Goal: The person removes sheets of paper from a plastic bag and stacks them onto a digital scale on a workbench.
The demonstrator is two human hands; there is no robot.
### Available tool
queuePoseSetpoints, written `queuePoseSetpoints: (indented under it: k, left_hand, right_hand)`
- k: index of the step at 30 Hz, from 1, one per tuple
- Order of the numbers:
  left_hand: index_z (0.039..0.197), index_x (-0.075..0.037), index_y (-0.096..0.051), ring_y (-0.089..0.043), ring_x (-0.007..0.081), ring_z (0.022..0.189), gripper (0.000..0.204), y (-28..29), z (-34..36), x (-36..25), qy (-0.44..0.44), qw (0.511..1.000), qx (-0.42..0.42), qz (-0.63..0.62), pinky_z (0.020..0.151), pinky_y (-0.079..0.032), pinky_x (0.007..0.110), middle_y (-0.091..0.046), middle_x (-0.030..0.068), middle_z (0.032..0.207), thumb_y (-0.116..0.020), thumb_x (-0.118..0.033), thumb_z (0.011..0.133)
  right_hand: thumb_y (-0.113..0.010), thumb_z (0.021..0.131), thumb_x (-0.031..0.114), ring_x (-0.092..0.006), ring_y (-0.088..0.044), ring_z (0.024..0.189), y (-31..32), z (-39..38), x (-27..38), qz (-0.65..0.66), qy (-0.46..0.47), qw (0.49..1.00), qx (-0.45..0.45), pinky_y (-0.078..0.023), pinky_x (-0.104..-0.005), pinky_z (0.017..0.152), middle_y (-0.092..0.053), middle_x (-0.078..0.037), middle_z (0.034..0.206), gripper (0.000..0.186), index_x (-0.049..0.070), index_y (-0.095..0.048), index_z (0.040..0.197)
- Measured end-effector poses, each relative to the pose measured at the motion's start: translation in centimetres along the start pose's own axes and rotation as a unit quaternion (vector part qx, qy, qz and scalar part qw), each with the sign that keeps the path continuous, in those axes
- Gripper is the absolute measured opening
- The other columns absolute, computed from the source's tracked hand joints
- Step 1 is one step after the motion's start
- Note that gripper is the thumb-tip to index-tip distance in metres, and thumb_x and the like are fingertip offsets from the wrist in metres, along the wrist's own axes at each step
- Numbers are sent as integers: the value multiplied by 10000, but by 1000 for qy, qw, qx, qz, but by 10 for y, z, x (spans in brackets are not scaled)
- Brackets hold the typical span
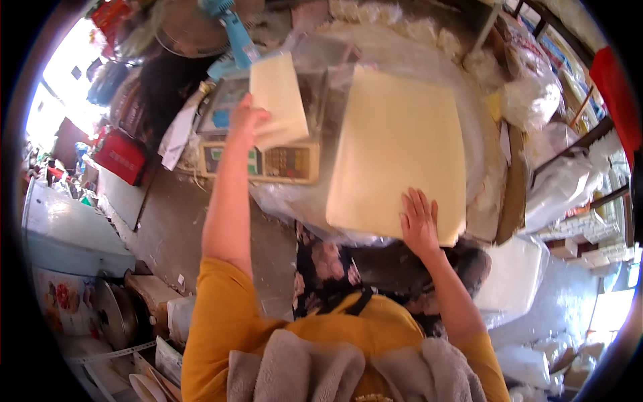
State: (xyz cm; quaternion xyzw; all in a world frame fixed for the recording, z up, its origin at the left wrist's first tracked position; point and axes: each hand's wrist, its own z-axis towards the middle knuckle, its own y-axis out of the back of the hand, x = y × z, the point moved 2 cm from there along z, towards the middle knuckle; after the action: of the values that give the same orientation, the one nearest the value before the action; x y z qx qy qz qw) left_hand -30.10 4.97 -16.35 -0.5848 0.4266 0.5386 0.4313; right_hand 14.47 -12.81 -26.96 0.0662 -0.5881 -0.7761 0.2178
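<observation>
My left hand (pixel 248 122) grips the left edge of a small cream paper sheet or thin stack (pixel 278 97), its fingers closed on it. That paper is over a digital weighing scale (pixel 288 164) and covers part of its pan; I cannot tell whether it touches the pan. To the right lies a large stack of cream paper sheets (pixel 402 147) on the plastic-covered table. Flat on the stack's near right part rests my right hand (pixel 420 218), fingers stretched out and holding nothing.
Behind the scale stands a blue fan (pixel 236 33). Clear plastic sheeting (pixel 288 201) drapes over the table's near edge. A cardboard piece (pixel 512 184) stands along the right side, with plastic bags (pixel 532 100) beyond. A red box (pixel 120 154) is at far left.
</observation>
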Motion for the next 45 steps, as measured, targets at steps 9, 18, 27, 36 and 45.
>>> queuePoseSetpoints:
  k: [9,18,27,36,45]
  left_hand:
    - [1338,-8,-451,-412,322,1283,508,-85,-148,14,-389,883,-83,248,1083,-318,418,-470,173,1352,-610,-137,873]
    - [1314,3,-473,-458,277,1262,419,-107,-208,150,-117,989,90,27,1045,-362,356,-465,177,1368,-539,-56,905]
    - [1135,-53,-630,-409,407,1275,367,-173,-211,76,-157,800,322,481,1049,-346,483,-511,223,1288,-618,-148,781]
    - [1327,-64,-464,-249,433,1362,631,-180,-217,115,-303,779,200,510,1135,-162,520,-382,138,1444,-686,-331,800]
    - [1432,-71,-331,-211,377,1411,729,-163,-193,100,-258,927,61,264,1143,-195,467,-242,189,1518,-681,-212,808]
  right_hand:
    - [-563,894,191,-276,-495,1201,-9,16,30,56,56,995,59,-316,-551,1045,-569,-93,1218,331,91,-572,1210]
    - [-595,869,135,-183,-598,901,7,65,74,21,186,971,146,-441,-389,933,-633,-41,934,125,88,-636,977]
    - [-533,924,429,-282,-324,1377,-6,20,29,17,50,995,82,-263,-527,1094,-444,-161,1412,599,81,-422,1399]
    - [-547,872,114,-334,-646,916,213,116,5,69,-73,958,-267,-531,-395,760,-667,-152,944,206,28,-634,1037]
    - [-553,733,4,-242,-656,910,114,8,45,-39,130,991,-9,-505,-388,856,-666,-90,1048,433,56,-585,1161]
